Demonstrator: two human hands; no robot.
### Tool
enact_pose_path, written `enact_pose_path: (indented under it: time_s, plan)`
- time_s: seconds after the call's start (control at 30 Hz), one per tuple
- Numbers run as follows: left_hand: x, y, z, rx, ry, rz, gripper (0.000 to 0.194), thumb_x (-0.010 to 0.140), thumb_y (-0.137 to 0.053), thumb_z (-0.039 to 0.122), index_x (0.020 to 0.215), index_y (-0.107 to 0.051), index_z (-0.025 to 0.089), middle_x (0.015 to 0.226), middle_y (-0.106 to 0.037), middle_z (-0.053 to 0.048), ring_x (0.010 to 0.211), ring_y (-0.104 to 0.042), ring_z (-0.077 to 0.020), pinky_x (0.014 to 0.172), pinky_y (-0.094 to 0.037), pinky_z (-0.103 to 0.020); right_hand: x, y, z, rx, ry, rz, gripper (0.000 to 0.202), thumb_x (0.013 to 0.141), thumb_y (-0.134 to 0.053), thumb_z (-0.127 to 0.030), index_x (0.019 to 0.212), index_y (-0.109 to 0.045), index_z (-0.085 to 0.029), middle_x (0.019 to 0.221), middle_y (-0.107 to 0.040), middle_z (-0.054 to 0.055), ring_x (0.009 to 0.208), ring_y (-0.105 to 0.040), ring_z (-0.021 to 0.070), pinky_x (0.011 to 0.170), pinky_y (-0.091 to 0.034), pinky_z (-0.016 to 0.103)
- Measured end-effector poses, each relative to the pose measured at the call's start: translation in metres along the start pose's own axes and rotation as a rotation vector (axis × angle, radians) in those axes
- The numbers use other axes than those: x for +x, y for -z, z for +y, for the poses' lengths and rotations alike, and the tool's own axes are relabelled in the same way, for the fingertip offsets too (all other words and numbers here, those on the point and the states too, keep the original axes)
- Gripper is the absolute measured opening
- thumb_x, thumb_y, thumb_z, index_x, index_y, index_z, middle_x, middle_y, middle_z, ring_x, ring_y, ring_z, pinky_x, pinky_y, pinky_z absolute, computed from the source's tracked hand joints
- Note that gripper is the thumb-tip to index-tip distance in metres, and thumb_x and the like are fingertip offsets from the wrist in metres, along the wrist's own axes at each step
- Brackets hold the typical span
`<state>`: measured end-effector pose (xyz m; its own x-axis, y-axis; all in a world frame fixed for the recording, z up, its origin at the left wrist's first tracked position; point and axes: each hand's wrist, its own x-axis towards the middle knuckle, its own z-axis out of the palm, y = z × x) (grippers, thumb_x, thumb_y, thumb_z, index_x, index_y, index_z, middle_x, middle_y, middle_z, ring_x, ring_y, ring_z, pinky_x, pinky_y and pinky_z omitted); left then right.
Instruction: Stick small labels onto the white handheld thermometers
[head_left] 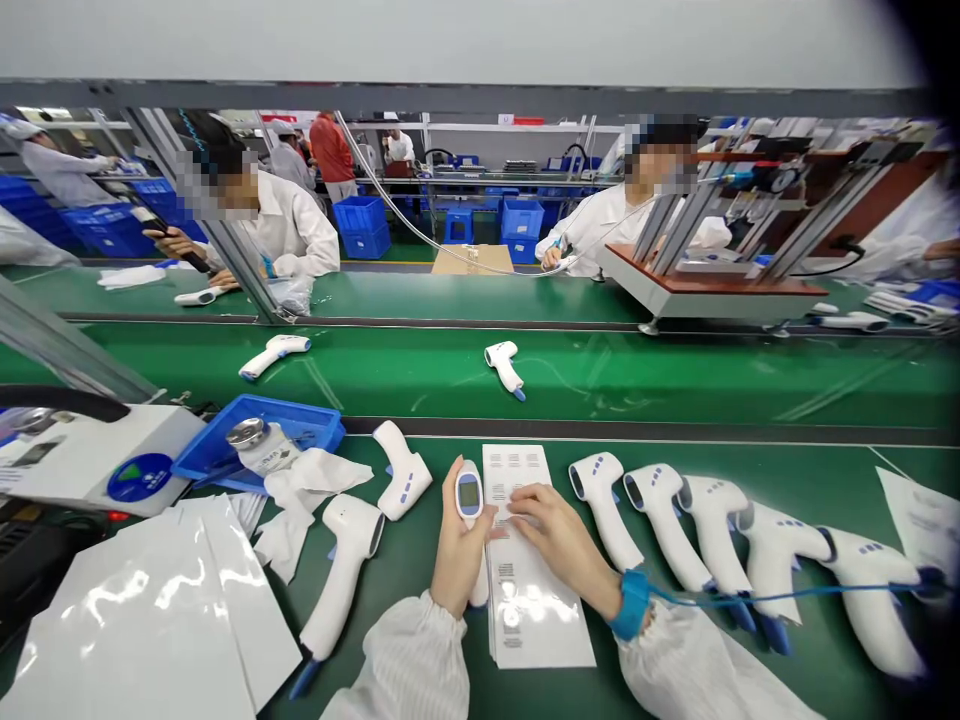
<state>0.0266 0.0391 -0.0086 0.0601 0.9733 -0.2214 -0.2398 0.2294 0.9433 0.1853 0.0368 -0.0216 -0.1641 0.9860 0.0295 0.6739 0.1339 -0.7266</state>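
Note:
My left hand (459, 545) is wrapped round a white thermometer (469, 493) held upright, its small screen facing me. Just to the right, my right hand (559, 535) rests over a white sheet of labels (536, 610), fingers bent and fingertips on the sheet; whether they pinch a label is too small to tell. A blue wrist strap with a cord circles my right wrist. Left of my hands lie two white thermometers, one upper (403, 472) and one lower (343, 570). Several more lie in a row on the right, the nearest one (606, 510) beside my right hand.
A blue tray (262, 425) holds a metal-capped bottle. Glossy white sheets (150, 610) lie at left, near a white device (112, 460). Two thermometers lie on the green belt (390, 370). Across it, people in white work beside a metal-framed fixture (712, 290).

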Motion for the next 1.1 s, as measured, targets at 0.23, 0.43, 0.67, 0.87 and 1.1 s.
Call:
enact_pose_path:
  time_s: [0.23, 0.43, 0.67, 0.87, 1.1]
  plan:
    - [0.007, 0.000, -0.008, -0.014, -0.020, -0.042, 0.062, 0.087, -0.058, 0.035, 0.141, -0.029, 0.035, 0.153, -0.029, -0.004, 0.125, -0.052, -0.0263, 0.106, -0.040, -0.039, 0.002, -0.012, 0.008, 0.108, -0.033, 0.041, 0.016, 0.085, -0.059, -0.021, 0.083, -0.074, -0.025, 0.103, -0.067, 0.006, 0.102, -0.058, 0.0251, 0.092, -0.046, 0.043]
    - [0.007, -0.002, -0.004, 0.004, -0.051, -0.053, 0.060, 0.087, -0.059, 0.032, 0.140, -0.032, 0.034, 0.156, -0.023, -0.003, 0.132, -0.043, -0.0272, 0.109, -0.037, -0.039, 0.007, -0.018, 0.008, 0.108, -0.056, 0.093, 0.013, 0.083, -0.061, -0.024, 0.080, -0.073, -0.025, 0.096, -0.070, 0.005, 0.097, -0.060, 0.0258, 0.089, -0.044, 0.044]
    - [0.007, -0.001, -0.004, -0.025, -0.001, -0.078, 0.062, 0.087, -0.059, 0.033, 0.141, -0.029, 0.036, 0.151, -0.031, -0.004, 0.126, -0.050, -0.0261, 0.106, -0.039, -0.038, 0.002, -0.022, 0.008, 0.117, -0.082, 0.137, 0.012, 0.083, -0.062, -0.024, 0.081, -0.074, -0.026, 0.100, -0.070, 0.005, 0.102, -0.058, 0.0264, 0.090, -0.042, 0.043]
    - [0.007, 0.000, -0.006, -0.010, -0.018, -0.070, 0.060, 0.088, -0.059, 0.033, 0.141, -0.030, 0.035, 0.151, -0.031, -0.004, 0.122, -0.054, -0.0249, 0.103, -0.041, -0.036, 0.008, -0.022, 0.004, 0.068, -0.097, 0.095, 0.012, 0.082, -0.062, -0.025, 0.079, -0.073, -0.026, 0.099, -0.069, 0.004, 0.100, -0.057, 0.0269, 0.089, -0.039, 0.045]
    - [0.013, -0.001, -0.003, 0.028, -0.072, -0.044, 0.059, 0.086, -0.059, 0.028, 0.139, -0.035, 0.032, 0.149, -0.035, -0.003, 0.124, -0.051, -0.0241, 0.108, -0.035, -0.037, -0.002, 0.002, -0.023, 0.295, 0.016, -0.159, 0.013, 0.072, -0.061, -0.010, 0.067, -0.064, -0.022, 0.088, -0.065, 0.002, 0.089, -0.060, 0.0198, 0.086, -0.045, 0.036]
